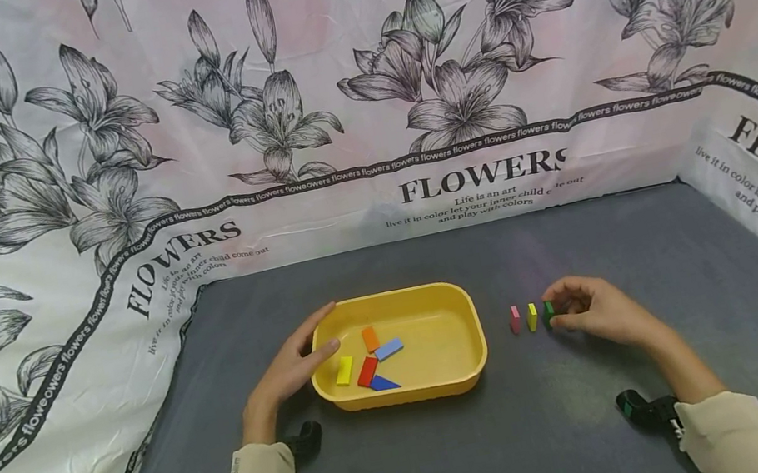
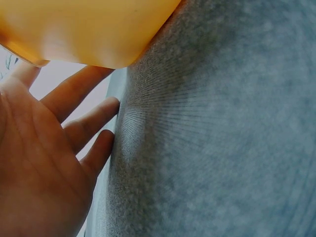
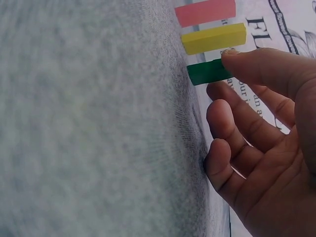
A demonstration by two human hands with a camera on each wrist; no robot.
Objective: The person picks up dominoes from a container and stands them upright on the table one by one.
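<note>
A yellow plastic tray point(image 1: 443, 382) sits on the grey table, holding several small coloured blocks. My left hand point(image 1: 293, 368) grips its left side, thumb over the rim and forefinger along the outer far corner. In the left wrist view the other fingers spread below the tray wall. Right of the tray, a pink block point(image 1: 515, 320), a yellow block point(image 1: 532, 317) and a green block point(image 3: 210, 72) stand upright in a row. My right hand point(image 1: 593, 309) pinches the green block between thumb and forefinger, at the right end of that row. Its other fingers curl loosely beneath.
Inside the tray lie an orange block point(image 1: 370, 339), a light blue block point(image 1: 389, 349), a red block point(image 1: 367, 371), a yellow block point(image 1: 344, 370) and a dark blue triangular block point(image 1: 384, 383). A flower-printed cloth point(image 1: 345, 217) rises behind the grey table point(image 1: 464, 458).
</note>
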